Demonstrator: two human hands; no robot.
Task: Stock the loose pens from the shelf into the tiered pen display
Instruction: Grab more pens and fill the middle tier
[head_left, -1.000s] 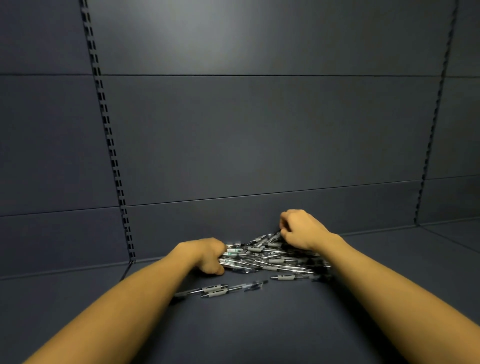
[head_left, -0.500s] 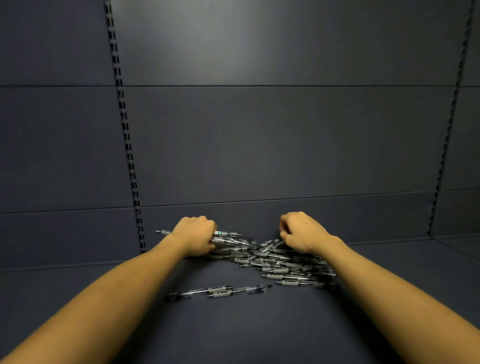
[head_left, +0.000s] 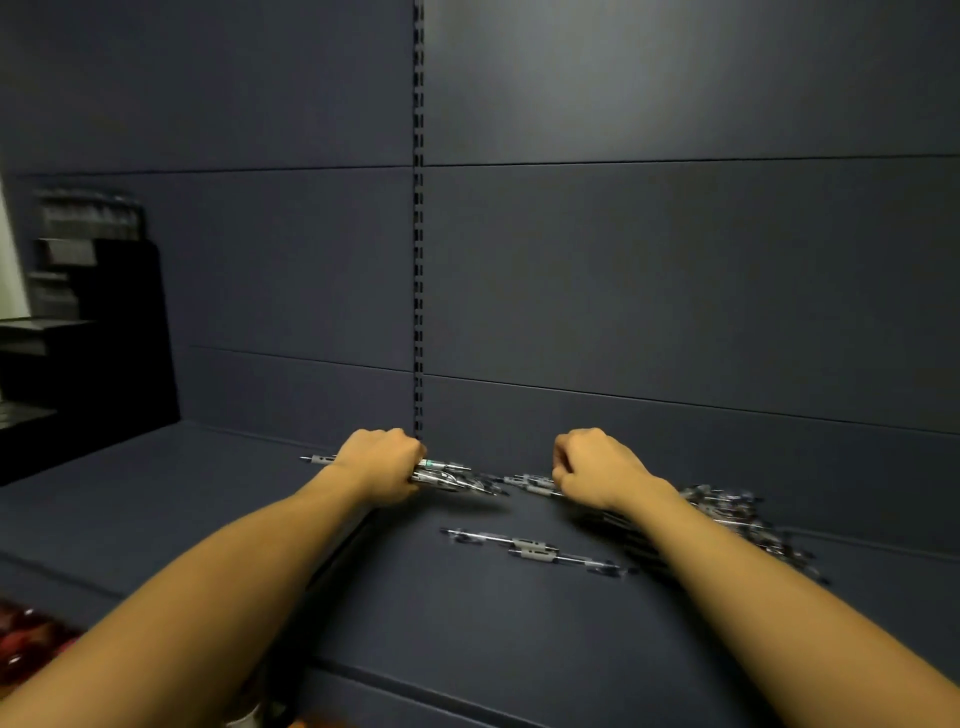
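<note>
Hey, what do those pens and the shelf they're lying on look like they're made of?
Pens: likely clear glossy plastic barrels, since they glint and show through, with matte grey grips that may be rubber. Shelf: dark blue-grey with a flat matte finish and thin seams between panels; painted metal or laminate, the look leaves it open.

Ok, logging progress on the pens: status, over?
Left hand grips a bundle of pens. Right hand fisted on the pile. Two pens loose in front. Display far left, nothing in the way.
</note>
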